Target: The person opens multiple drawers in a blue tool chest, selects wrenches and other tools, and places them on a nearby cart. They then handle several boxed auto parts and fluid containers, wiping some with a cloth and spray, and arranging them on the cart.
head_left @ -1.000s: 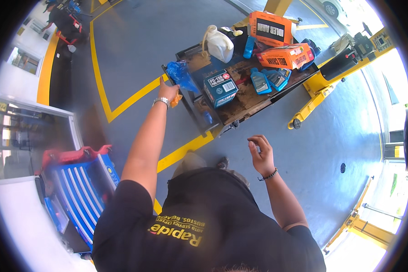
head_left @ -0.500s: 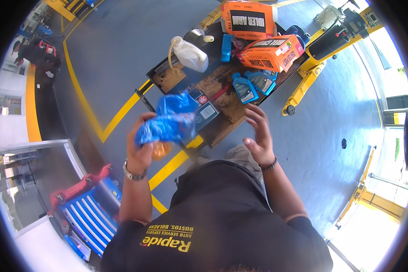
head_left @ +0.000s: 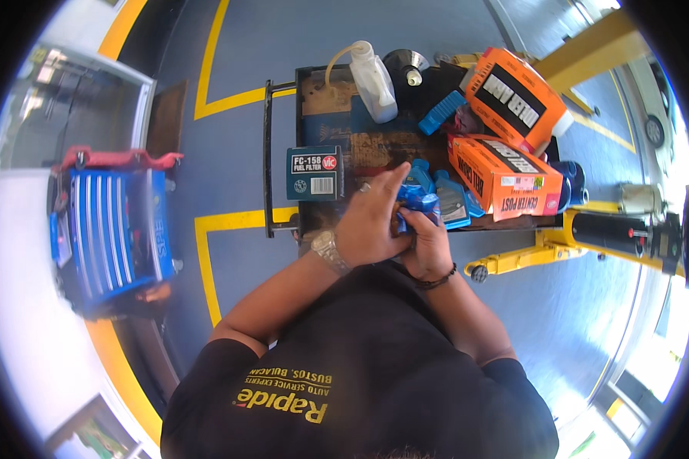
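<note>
Left hand point(head_left: 369, 222), fingers nearly straight, lies against the right hand point(head_left: 430, 251), which is curled around a crumpled, shiny blue plastic bundle point(head_left: 421, 201) mid-frame; probably light, soft and slippery, it should grip best by its bunched folds.

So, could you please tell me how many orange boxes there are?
2: the far box toward the right end of the cart, and the near box in front. Others may be hidden.

Over there, upper centre, a cart point(head_left: 299, 126) carries a jug point(head_left: 375, 93) and box point(head_left: 314, 174) left, cartons point(head_left: 517, 99) right; mid-frame, a packet point(head_left: 419, 200) between left hand point(head_left: 370, 219) and right hand point(head_left: 430, 249).
</note>
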`<state>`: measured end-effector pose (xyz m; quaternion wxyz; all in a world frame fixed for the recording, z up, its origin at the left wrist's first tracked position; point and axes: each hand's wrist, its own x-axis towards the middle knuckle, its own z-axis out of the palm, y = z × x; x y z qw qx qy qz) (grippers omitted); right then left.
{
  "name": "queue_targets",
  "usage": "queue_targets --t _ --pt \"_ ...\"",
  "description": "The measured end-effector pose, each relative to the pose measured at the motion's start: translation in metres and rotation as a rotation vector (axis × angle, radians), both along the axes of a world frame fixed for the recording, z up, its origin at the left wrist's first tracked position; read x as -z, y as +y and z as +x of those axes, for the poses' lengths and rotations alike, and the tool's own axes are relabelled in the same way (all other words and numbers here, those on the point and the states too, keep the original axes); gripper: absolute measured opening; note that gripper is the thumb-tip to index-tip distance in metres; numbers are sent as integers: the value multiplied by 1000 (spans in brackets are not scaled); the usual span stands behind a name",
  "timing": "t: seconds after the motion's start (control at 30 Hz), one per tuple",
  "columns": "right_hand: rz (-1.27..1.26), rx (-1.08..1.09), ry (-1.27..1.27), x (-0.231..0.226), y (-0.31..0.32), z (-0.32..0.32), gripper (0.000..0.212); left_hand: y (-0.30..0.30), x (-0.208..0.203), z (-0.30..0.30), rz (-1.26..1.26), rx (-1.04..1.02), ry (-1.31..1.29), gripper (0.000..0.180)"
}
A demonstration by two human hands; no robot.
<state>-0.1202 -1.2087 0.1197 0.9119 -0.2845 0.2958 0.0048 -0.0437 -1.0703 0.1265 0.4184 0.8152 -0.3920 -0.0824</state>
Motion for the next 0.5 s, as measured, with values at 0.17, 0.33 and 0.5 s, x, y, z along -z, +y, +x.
queue_targets --t 0.17,0.33,0.5 --pt "-422 133 -175 14 -72 -9 38 23 -13 -1 333 -200 -154 115" --pt "-1220 -78 -381 18 -103 -12 37 32 -4 51 832 -769 217 128" --pt "-1305 25 -509 9 -96 -14 33 41 0 57 799 -393 16 130"
